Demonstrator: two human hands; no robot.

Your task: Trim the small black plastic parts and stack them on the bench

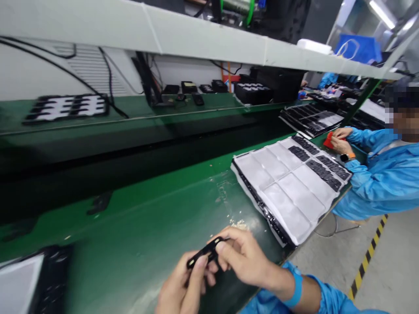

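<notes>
Both my hands pinch one black part (205,254): left hand (183,288) at its near end, right hand (244,257) at its far end, above the green bench (137,226). Tray stack (288,187) at right looks mostly unfilled, hard to tell.

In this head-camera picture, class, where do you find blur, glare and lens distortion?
Head view: the white shelf beam and green bench edges bow, wide-angle distortion; the tray at far left is smeared by blur; ceiling lights glare at top right; both hands, left and right, pinching the black flat part, look fairly sharp.
</notes>
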